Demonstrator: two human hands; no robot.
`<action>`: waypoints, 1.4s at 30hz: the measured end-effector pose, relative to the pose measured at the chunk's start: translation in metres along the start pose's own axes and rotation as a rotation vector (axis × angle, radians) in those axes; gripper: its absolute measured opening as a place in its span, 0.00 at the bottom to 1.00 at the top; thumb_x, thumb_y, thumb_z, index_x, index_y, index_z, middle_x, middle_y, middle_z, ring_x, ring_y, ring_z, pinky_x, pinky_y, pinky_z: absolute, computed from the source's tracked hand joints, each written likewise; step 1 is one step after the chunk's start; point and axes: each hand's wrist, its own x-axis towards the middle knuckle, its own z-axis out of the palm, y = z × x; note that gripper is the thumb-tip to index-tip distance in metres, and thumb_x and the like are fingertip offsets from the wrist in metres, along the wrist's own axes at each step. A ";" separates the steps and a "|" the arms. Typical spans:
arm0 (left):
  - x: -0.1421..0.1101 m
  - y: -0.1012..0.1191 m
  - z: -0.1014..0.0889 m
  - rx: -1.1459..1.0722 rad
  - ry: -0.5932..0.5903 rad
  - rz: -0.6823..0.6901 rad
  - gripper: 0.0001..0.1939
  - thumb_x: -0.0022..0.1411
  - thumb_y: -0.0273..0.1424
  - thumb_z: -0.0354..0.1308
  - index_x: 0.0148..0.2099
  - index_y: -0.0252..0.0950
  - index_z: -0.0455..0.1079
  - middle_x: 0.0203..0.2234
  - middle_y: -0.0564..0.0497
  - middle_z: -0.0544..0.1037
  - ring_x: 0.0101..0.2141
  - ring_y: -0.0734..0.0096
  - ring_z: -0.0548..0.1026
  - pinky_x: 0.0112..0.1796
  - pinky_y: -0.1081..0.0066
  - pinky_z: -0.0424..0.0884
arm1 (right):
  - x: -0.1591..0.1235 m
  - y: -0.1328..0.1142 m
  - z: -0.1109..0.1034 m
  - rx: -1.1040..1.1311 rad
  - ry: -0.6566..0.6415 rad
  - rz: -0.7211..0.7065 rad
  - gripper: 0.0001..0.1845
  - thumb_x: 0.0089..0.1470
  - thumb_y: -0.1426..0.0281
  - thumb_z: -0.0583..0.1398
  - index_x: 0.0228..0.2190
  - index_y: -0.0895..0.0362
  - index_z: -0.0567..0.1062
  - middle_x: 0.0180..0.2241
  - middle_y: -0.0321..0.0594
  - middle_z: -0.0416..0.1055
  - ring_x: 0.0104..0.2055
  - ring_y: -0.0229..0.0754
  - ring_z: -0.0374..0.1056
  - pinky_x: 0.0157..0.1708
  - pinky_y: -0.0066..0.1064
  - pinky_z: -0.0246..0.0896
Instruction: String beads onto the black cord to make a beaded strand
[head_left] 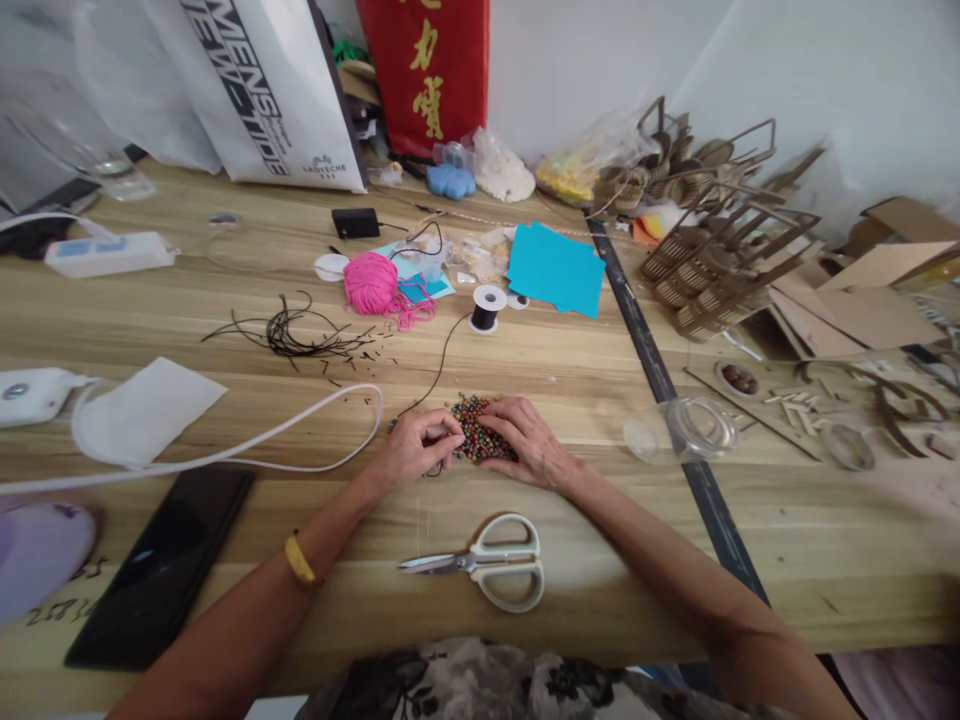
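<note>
A pile of small multicoloured beads [474,432] lies on the wooden table between my hands. My left hand [420,445] is closed in a pinch at the pile's left edge. A thin black cord [442,362] runs from a spool [485,312] down to this hand, and a short end shows below its fingers. My right hand [529,445] rests over the right side of the beads, thumb and fingers apart and fingertips among them. Whether a bead sits under those fingertips is hidden. Scissors with cream handles [510,562] lie nearer me, blades pointing left.
Cut black cords [289,335] and pink yarn [371,283] lie beyond my left hand. Blue sheets [556,268] are at the back. A white cable [300,463] and a black phone [161,570] are on the left. To the right are a clear round container [701,430] and brown baskets [705,270].
</note>
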 end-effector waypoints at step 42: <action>-0.002 0.008 -0.009 -0.277 0.100 0.132 0.10 0.54 0.34 0.61 0.29 0.33 0.68 0.18 0.55 0.70 0.21 0.78 0.67 0.27 0.76 0.65 | 0.009 -0.019 0.013 0.132 0.162 -0.027 0.05 0.58 0.71 0.57 0.38 0.55 0.71 0.36 0.43 0.71 0.41 0.43 0.66 0.45 0.42 0.63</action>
